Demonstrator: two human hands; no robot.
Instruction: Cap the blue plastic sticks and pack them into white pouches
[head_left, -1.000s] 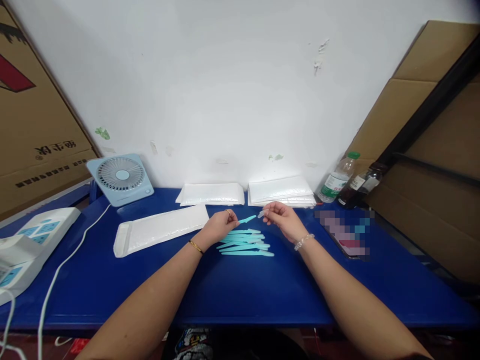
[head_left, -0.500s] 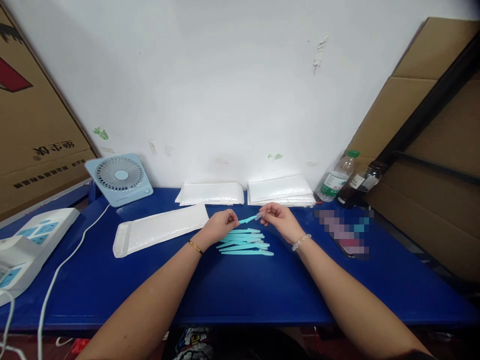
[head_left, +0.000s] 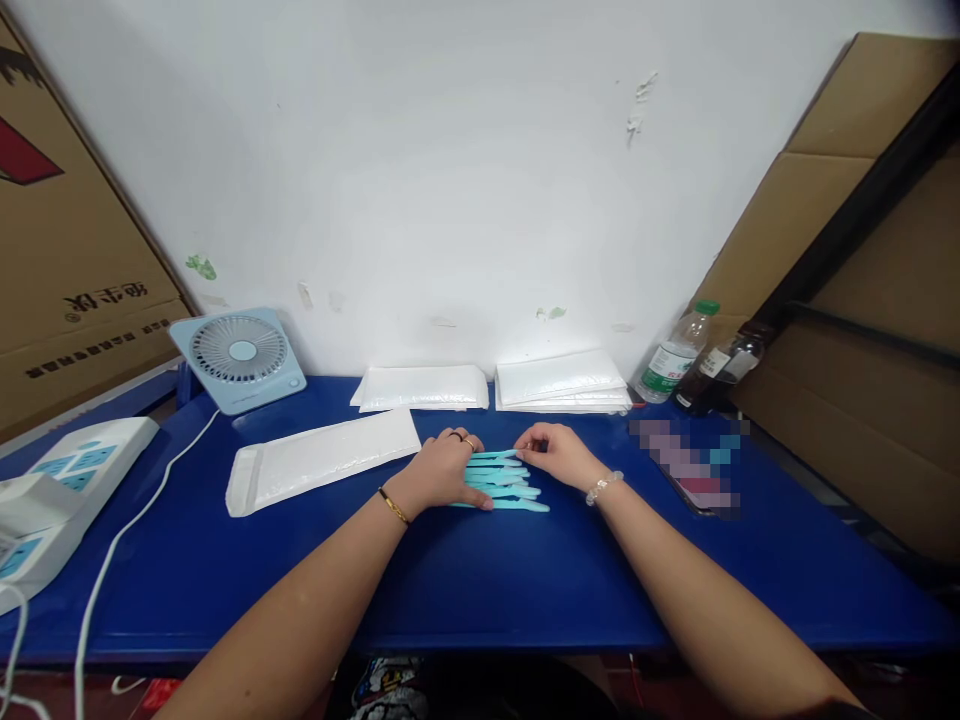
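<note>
Scuffed white wall (head_left: 450,180) behind blue table (head_left: 562,590)

Soft, even light brightens the white wall (head_left: 450,200).

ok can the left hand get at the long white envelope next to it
Probably yes: the left hand is right by one end of the long white envelope with nothing visible between them, though it is spread over the turquoise sticks.

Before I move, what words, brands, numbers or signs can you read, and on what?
"®" on the left cardboard box; its upside-down characters are too unclear to quote.
Green-capped bottle: label too small to read.
Dark bottle: label too small.
Fan: faint lettering, unreadable.
Pixelated item: nothing readable.
</note>
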